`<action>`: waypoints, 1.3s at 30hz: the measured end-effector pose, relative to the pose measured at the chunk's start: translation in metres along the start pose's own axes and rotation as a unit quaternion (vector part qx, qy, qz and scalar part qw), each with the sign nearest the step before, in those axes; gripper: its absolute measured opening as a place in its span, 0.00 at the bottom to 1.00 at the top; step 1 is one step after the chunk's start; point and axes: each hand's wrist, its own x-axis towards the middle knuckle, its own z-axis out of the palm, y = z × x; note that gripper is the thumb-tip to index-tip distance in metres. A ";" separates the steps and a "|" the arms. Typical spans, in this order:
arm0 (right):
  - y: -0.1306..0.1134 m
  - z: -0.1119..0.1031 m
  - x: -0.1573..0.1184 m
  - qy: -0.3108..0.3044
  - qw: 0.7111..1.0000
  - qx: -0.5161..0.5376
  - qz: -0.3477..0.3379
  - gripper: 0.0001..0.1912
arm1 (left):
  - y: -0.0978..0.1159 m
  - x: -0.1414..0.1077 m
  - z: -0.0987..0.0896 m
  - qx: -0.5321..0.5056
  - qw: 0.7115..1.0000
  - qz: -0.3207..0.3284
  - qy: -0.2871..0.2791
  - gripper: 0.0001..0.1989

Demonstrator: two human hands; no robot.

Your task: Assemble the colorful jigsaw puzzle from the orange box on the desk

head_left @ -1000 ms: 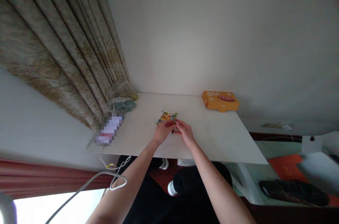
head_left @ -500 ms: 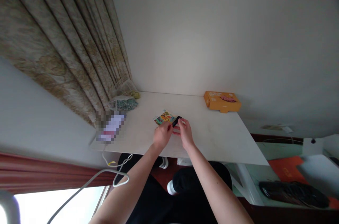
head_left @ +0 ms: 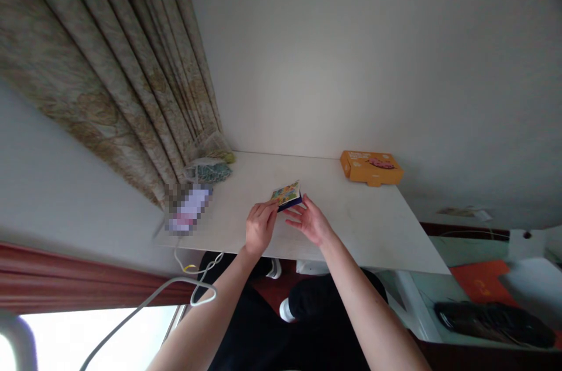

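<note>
From where I stand, the person at the white tabletop [head_left: 351,227] has both bare hands raised just above its near edge, with a small flat pack [head_left: 286,195] between them. The pack has a bright illustrated face and a dark blue edge, and it sits tilted, around the middle of the table, over the hands rather than lying flat. The left hand [head_left: 261,227] has its fingers reaching up to the pack's near left side and touching it, though I cannot tell whether they are actually pinching it. The right hand [head_left: 311,221] is open with the fingers spread, its fingertips just beside the pack's right corner and not clearly gripping anything. Towards the far right of the table lies an orange cardboard box [head_left: 371,168]. At the far left, against a patterned curtain [head_left: 109,72], are clear plastic bags [head_left: 207,171] with something green inside one of them. Nearer on that side lies an object blurred beyond recognition [head_left: 188,208], and a white cable [head_left: 193,288] runs down past the near left edge. Below the table, the person's black-clad knees [head_left: 325,295] show between the arms.
</note>
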 end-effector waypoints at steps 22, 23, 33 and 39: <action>0.012 -0.011 0.018 0.172 0.968 -0.138 -0.123 0.16 | -0.012 0.008 0.012 -0.089 0.985 -0.148 -0.004 0.27; 0.011 -0.010 0.016 0.160 0.967 -0.157 -0.120 0.16 | -0.012 0.010 0.016 -0.091 0.984 -0.150 -0.030 0.22; 0.018 0.002 0.005 0.068 0.968 -0.202 -0.133 0.32 | 0.020 0.030 0.038 -0.145 0.914 -0.364 -0.105 0.19; 0.011 0.004 0.000 0.025 0.965 -0.208 -0.156 0.27 | 0.021 0.039 0.030 -0.216 0.894 -0.382 -0.089 0.20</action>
